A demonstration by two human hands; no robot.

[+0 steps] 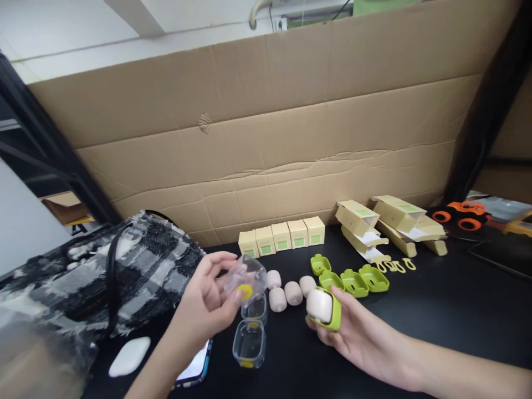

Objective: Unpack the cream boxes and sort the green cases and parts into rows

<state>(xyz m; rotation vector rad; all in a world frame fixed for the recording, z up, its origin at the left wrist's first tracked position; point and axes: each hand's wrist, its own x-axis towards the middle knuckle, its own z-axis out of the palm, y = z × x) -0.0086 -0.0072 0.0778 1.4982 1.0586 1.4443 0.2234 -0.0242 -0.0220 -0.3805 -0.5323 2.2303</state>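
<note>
- Head view: left hand raised over the black desk, fingers pinched on a clear plastic lid with a yellow tab.
- Right hand curls around a green case with a beige sponge in it.
- Two clear containers sit just below the lid.
- Lid looks light, thin and slippery; gripping its edges seems safest.

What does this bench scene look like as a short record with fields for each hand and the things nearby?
left hand: holds a clear plastic cover with a yellow tab
right hand: holds a green case with a beige insert
below left hand: two clear plastic trays
between hands: loose beige inserts
behind: row of small cream boxes, empty green cases
far left: plaid bag
surface: black table
</note>
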